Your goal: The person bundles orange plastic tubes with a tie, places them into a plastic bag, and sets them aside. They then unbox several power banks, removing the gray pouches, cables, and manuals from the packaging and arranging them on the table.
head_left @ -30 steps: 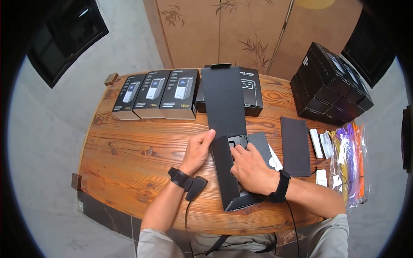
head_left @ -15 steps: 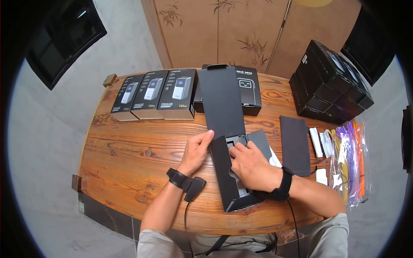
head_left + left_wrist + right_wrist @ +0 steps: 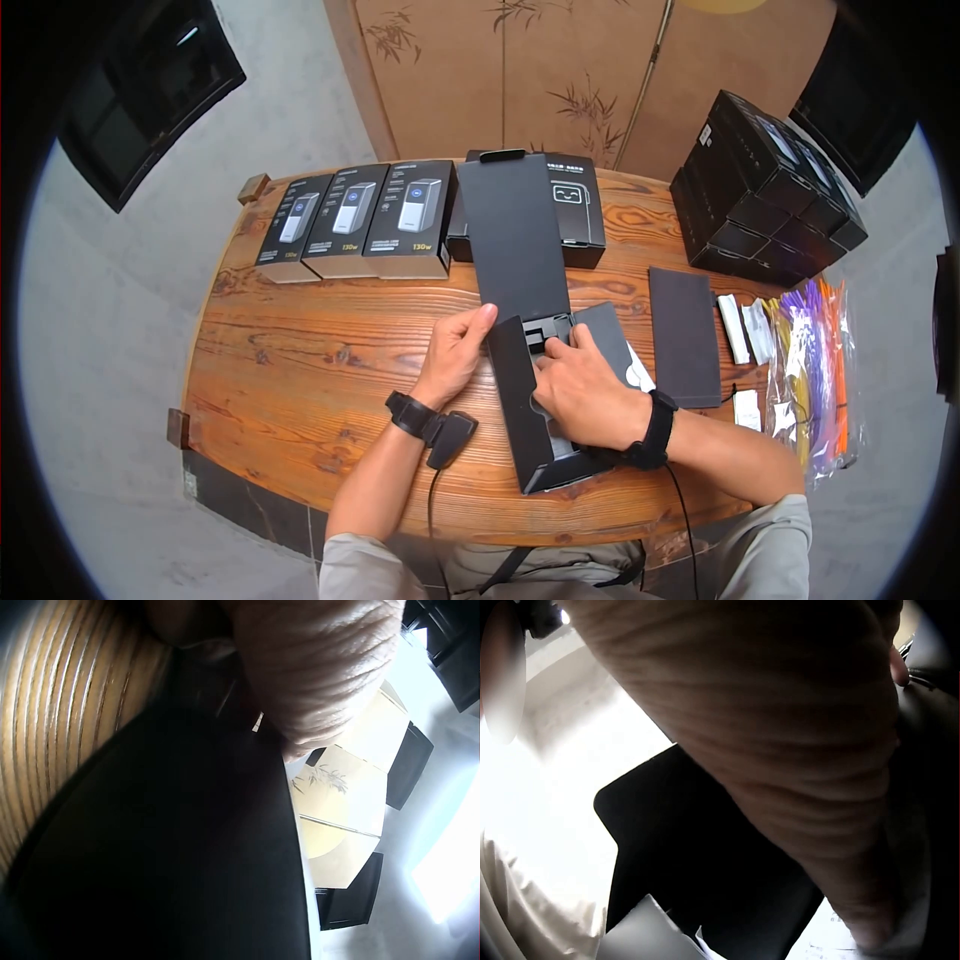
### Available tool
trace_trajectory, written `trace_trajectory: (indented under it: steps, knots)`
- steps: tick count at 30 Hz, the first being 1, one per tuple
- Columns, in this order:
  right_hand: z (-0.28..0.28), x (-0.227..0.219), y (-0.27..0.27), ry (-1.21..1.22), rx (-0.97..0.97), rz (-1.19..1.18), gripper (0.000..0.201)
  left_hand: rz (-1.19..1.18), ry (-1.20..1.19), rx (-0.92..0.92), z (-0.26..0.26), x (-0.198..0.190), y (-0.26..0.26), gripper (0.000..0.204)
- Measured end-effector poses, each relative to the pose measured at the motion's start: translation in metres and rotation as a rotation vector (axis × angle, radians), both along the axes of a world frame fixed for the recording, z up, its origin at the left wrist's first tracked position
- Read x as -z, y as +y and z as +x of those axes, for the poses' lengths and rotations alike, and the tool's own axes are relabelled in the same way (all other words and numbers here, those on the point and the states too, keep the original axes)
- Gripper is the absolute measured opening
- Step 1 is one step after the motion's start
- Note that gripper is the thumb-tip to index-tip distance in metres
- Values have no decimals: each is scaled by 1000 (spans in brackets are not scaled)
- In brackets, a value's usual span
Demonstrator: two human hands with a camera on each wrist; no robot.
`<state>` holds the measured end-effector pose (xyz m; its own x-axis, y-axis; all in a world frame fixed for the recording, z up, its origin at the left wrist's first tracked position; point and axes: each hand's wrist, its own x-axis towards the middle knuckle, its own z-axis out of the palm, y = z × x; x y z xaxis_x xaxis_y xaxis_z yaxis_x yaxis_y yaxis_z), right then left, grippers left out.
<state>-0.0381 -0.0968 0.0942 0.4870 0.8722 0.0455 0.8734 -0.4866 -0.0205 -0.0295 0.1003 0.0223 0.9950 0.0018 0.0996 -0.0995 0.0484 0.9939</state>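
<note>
Since the earlier head frames: right hand (image 3: 592, 398) shifted slightly toward lower left; more of the dark slotted piece (image 3: 540, 338) shows. Left hand (image 3: 452, 358) about unchanged.

Right fingers: bent, reaching into the open black box (image 3: 515, 405) at centre of frame. Tips out of sight; cannot tell whether they hold anything. Left: thumb lies along the box's left edge, pointing up the frame; the other fingers are mostly hidden, so grip or mere contact cannot be told.

Relation: slotted piece sits at the box's upper end, just up and left of the right fingertips; right hand nearer. Box's long axis runs up the frame, lower end leaning right. Its long lid (image 3: 515, 240) extends toward top centre.

Outward: grey-black card (image 3: 603, 335) and white paper (image 3: 640, 372) just right of the box; dark flat rectangle (image 3: 685, 335) beyond; three printed boxes (image 3: 408, 215) upper left.

Obscured: box floor partly under right hand. Left wrist view mostly dark panel; right wrist view filled by palm, contact not shown.
</note>
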Motion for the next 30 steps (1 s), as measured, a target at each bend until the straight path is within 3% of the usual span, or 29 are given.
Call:
trace_trajectory:
  steps: [6, 9, 15, 18, 25, 28, 30]
  knots:
    - [5, -8, 0, 158, 27, -89, 14, 35, -10, 19, 2, 6, 4, 41]
    - [9, -2, -7, 130, -2, 162, 7, 36, -4, 1, 3, 9, 3, 41]
    - [9, 1, -10, 32, -33, 142, 10, 6, 4, 15, 0, 1, 2, 41]
    - [16, -26, -11, 370, 104, 116, 15, 21, -4, 14, 3, 9, 4, 39]
    - [16, -75, -44, 475, 269, 585, 21, 30, 6, 19, 2, 6, 4, 40]
    - [9, -86, -76, 647, 410, 793, 23, 33, 10, 11, 3, 9, 4, 40]
    - [0, -93, -97, 622, 458, 876, 26, -6, 17, -10, 0, 3, -1, 40]
